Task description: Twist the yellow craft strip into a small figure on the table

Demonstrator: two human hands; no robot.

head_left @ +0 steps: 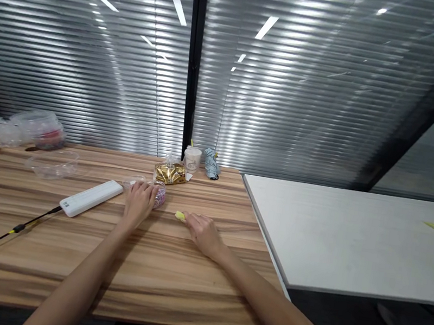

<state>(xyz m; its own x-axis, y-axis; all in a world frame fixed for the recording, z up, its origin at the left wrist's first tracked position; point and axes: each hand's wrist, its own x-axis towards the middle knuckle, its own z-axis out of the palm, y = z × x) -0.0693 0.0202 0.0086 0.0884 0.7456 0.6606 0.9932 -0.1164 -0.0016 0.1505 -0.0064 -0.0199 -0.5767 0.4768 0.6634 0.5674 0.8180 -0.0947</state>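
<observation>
My left hand (140,202) is closed on the near side of a small clear round container (160,197) with pinkish-purple bits inside. Beside it, partly behind the hand, lies a clear lid-like piece (133,179). My right hand (202,231) pinches a small pale yellow piece (180,216) just above or on the wooden table (166,275), a short way right of the container. Behind the container sits a gold foil packet (171,173).
A white cup (192,158) and a crumpled light-blue wrapper (212,164) stand at the back edge. A white power strip (91,198) with a black cable lies left, near clear plastic containers (52,164). A white table (352,244) adjoins on the right.
</observation>
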